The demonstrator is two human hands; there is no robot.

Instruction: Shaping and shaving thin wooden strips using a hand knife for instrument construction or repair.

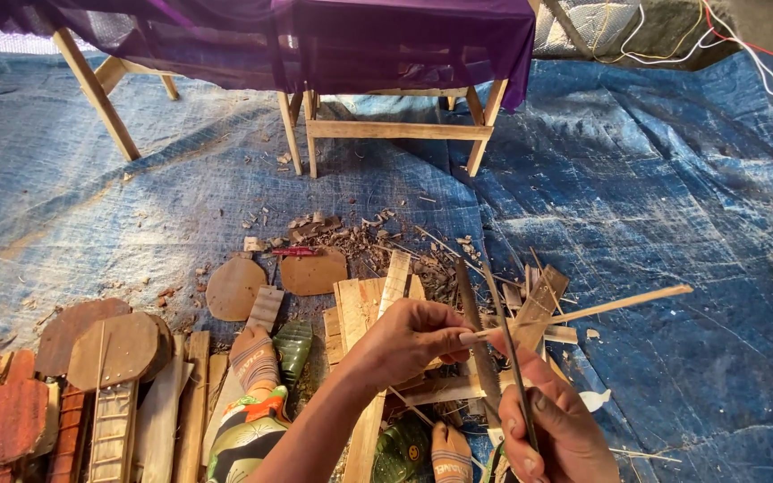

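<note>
The blade (pixel 494 344) runs edge-up between the two hands, and the left hand's fingertips (pixel 469 338) sit right at it where they pinch the stick (pixel 601 308). If the stick slips or the blade jumps through the grain, I judge those fingertips would be cut first. The stick is thin and long, with most of its length unsupported out over the tarp (pixel 691 268); too much pressure at the blade could snap it or split it off-line. The feet (pixel 257 358) lie close below the work, among the boards (pixel 364 309), so a dropped blade could land on them.

The left hand (pixel 409 340) is closed in a pinch: thumb and fingers are clenched on the near end of the stick, holding it almost level, its far end pointing toward the tarp's right edge. The right hand (pixel 552 429) is clenched as a fist around the lower end of the blade, near the bottom edge of the view, with the blade rising from it and crossing the stick just beside the left fingertips.

The stick is held in the air above the boards, touching only the left hand and the blade. Round wooden discs (pixel 234 288) and shavings (pixel 360 237) lie on the tarp beyond, and a cloth-draped counter (pixel 395 130) stands at the far edge.
</note>
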